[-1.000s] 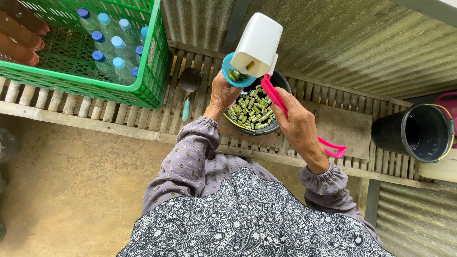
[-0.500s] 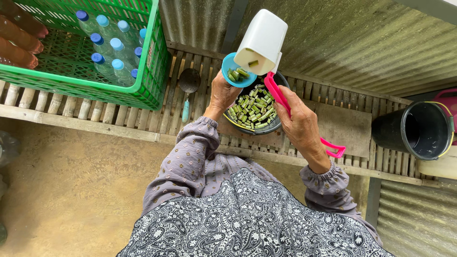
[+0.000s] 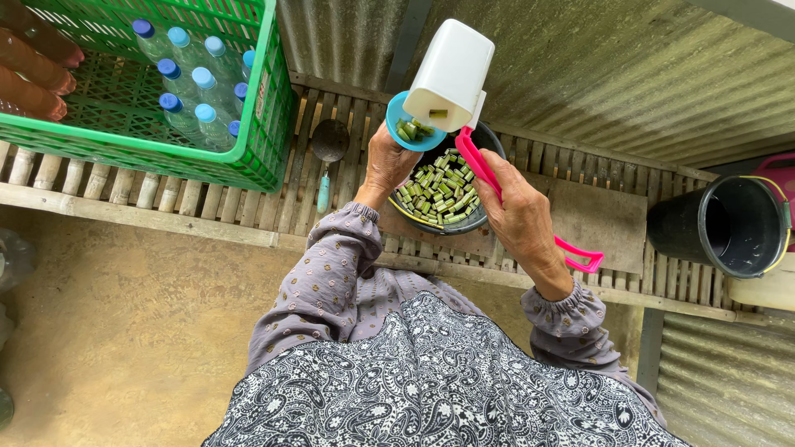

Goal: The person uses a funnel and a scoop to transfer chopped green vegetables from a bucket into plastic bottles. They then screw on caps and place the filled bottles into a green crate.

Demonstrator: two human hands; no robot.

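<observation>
the left hand [image 3: 387, 165] grips the blue-rimmed white chopper [image 3: 443, 83], tipped a little higher than a moment ago over the bowl [image 3: 480, 217] of cut green pieces (some cling inside), while the right hand [image 3: 522, 215] clasps a pink handle [image 3: 571, 248]

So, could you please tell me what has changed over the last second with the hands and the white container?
Very little. The white container and its blue lid shifted only slightly above the bowl. Nothing was picked up or released: the left hand stays by the lid, and the right hand keeps the pink handle. The green crate and black bucket stayed put.
</observation>
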